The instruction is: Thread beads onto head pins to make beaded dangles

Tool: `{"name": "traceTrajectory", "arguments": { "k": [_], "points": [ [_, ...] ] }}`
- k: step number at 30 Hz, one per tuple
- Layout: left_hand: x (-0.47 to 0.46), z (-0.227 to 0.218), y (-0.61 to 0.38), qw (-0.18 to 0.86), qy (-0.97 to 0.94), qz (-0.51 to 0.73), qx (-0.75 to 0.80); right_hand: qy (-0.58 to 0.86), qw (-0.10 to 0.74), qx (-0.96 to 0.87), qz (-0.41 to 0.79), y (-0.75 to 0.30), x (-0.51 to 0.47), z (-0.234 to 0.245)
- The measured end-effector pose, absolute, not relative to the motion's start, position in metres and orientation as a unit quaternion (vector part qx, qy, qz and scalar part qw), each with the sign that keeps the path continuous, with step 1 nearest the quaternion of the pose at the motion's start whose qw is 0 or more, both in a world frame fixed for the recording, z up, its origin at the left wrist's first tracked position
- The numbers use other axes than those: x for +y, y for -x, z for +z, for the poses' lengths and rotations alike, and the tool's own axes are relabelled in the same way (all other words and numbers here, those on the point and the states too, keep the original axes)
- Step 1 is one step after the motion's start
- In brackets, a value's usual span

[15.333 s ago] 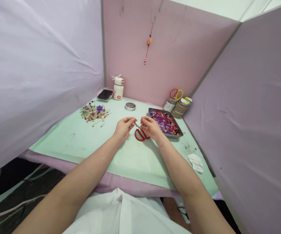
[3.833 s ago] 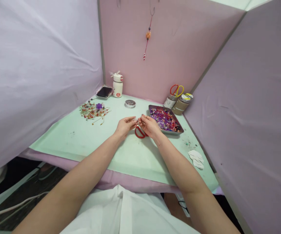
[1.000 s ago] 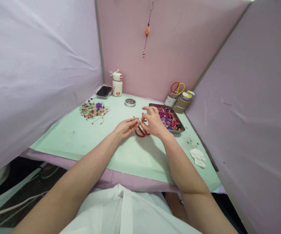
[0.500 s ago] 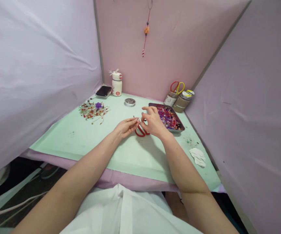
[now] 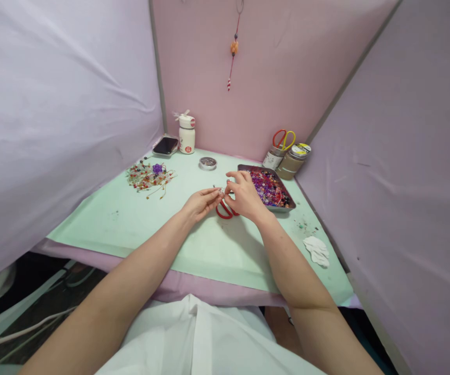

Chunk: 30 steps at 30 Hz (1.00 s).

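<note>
My left hand (image 5: 204, 203) is closed in a pinch around something tiny, clear and shiny, possibly beads, too small to name. Fingertip to fingertip with it, my right hand (image 5: 244, 196) pinches thumb and forefinger at the same small piece, its other fingers raised. Whether the right fingers hold a thread cannot be made out. Under the hands lie red-handled scissors (image 5: 224, 211), partly hidden by the right hand. Just beyond the right hand is a metal tray (image 5: 283, 210) full of purple, red and dark beads (image 5: 266, 187).
On the left lies a pile of beaded strands (image 5: 149, 177) by a purple bead cluster (image 5: 157, 169). Behind stand a round tin (image 5: 208, 163), a phone (image 5: 166, 146), a white bottle (image 5: 187, 139), a scissors holder (image 5: 274, 158) and a jar (image 5: 293, 164). A crumpled tissue (image 5: 316, 251) lies right.
Both hands stay almost in place, fingertips still together. My right hand's fingers have shifted very slightly left toward my left fingertips.
</note>
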<state>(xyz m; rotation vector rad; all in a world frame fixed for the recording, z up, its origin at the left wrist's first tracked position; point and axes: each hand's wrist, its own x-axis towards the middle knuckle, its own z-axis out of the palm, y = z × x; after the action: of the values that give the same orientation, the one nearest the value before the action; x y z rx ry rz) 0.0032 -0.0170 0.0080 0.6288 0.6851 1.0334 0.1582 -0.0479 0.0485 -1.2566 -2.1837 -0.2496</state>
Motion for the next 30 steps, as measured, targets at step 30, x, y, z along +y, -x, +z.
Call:
{"name": "traceTrajectory", "arguments": {
  "k": [30],
  "points": [
    [-0.025,0.011,-0.009,0.705,-0.352,0.516,0.336,0.496,0.327,-0.799,-0.092,-0.150,-0.044,0.040]
  ]
}}
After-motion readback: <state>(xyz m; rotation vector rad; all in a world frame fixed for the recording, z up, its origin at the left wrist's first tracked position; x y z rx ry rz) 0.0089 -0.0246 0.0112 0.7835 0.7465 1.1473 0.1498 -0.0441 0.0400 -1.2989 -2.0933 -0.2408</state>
